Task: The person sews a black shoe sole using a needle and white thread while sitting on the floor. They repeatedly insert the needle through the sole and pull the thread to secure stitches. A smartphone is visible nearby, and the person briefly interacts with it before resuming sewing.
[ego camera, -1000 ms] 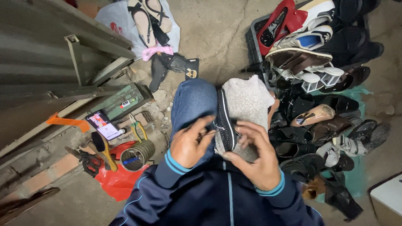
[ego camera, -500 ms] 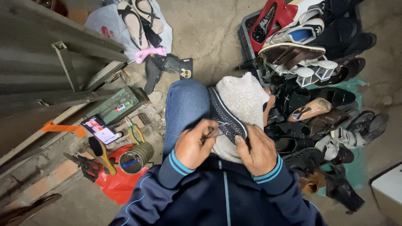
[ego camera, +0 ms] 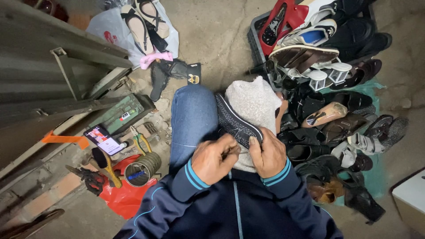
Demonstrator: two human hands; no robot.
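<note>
We see a person seated on the concrete floor (ego camera: 221,40), looking down at both hands working a dark shoe sole (ego camera: 237,124) with white stitching along its edge. The sole lies tilted across a grey woolly cloth (ego camera: 254,104) draped over the right knee, just right of the blue-jeaned left leg (ego camera: 192,119).

The right hand (ego camera: 268,155) has its grip closed on the near end of the sole, thumb pressed on the rim. The left hand (ego camera: 215,158) sits just beside it, fingers pinched tight around something thin and small; we cannot tell what it is, only that the grip is narrow and touching the sole's near edge.

To the right, a heap of shoes (ego camera: 332,115) spreads across the floor, with a red high heel (ego camera: 279,22) in a dark crate at the far end. On the left lie a phone (ego camera: 102,139) with a lit screen, a round tin (ego camera: 142,167), pliers (ego camera: 141,142) with green and yellow handles, and a red plastic bag (ego camera: 126,199). Far left, a white bag (ego camera: 110,31) carries sandals (ego camera: 141,22), and a black sandal (ego camera: 166,73) lies near it.
</note>
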